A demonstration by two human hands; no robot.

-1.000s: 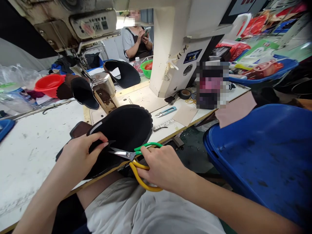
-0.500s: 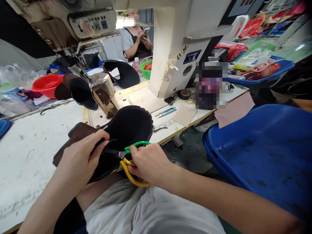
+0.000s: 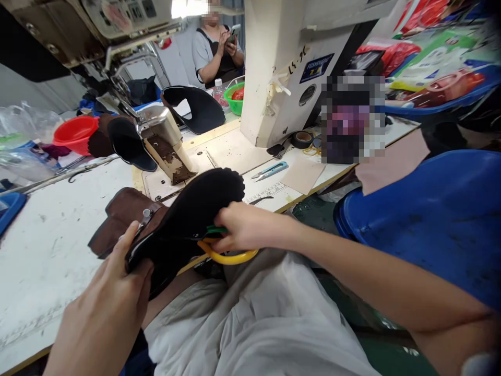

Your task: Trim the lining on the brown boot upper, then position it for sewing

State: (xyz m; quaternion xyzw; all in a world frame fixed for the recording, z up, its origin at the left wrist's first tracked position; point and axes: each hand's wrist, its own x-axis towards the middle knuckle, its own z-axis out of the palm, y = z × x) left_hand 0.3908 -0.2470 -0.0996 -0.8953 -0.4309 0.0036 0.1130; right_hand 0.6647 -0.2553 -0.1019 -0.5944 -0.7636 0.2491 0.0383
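My left hand (image 3: 111,292) grips the near edge of a shoe upper (image 3: 203,201), thumb and fingers closed on it. The upper has a black lining with a scalloped far edge, and a brown outer side with a buckled strap (image 3: 147,215) shows at its left. In my right hand (image 3: 248,225) is a pair of scissors (image 3: 235,258) with one green and one yellow handle. The scissors lie against the black lining, their blades hard to see there. Whether the blades are apart I cannot tell.
The sewing machine's post (image 3: 166,149) rises just behind the upper. Blue thread snips (image 3: 272,170), a beige piece (image 3: 303,175) and black tape (image 3: 302,139) lie to the right. A large blue tub (image 3: 422,203) stands at right. Across the table, a person (image 3: 213,55) holds a phone.
My left hand has moved down and left along the upper, and its buckled strap now shows. My right hand and the scissors have shifted slightly up and right. The view has tilted.
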